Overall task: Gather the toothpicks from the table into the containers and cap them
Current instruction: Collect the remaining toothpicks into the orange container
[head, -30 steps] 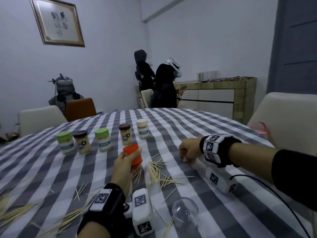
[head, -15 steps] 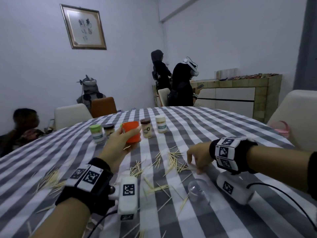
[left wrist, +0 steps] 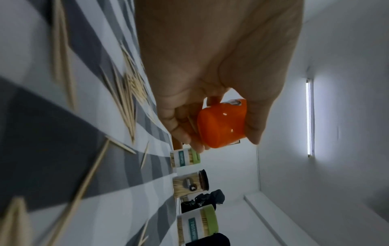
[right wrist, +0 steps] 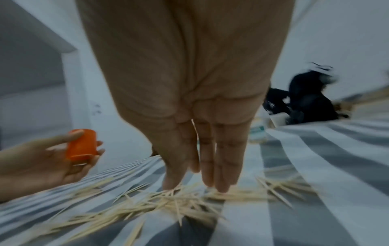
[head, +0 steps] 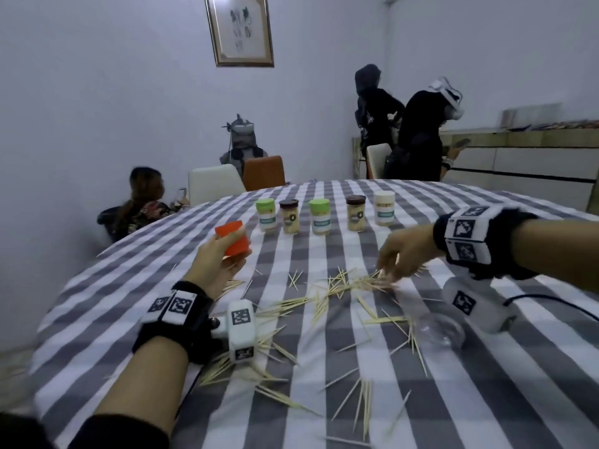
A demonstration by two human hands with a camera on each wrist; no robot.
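My left hand (head: 223, 257) grips an orange container (head: 234, 238) (left wrist: 223, 123) (right wrist: 82, 144) above the striped table, left of centre. My right hand (head: 393, 260) (right wrist: 202, 166) reaches down with straight fingers onto a pile of toothpicks (head: 353, 283) (right wrist: 168, 201); its fingertips (right wrist: 219, 186) touch them. Loose toothpicks (head: 363, 396) lie scattered over the cloth. A clear round cap (head: 439, 330) lies on the table at the right, under my right wrist.
Several capped toothpick jars (head: 321, 217) (left wrist: 189, 183) stand in a row at the far side of the table (head: 486, 400). Chairs (head: 215, 186) stand beyond the far edge. A person sits at the left (head: 142, 202) and two stand at a sideboard (head: 418, 134).
The view swung left. My right hand opened and reached onto the toothpick pile. My left hand still holds the orange container raised.
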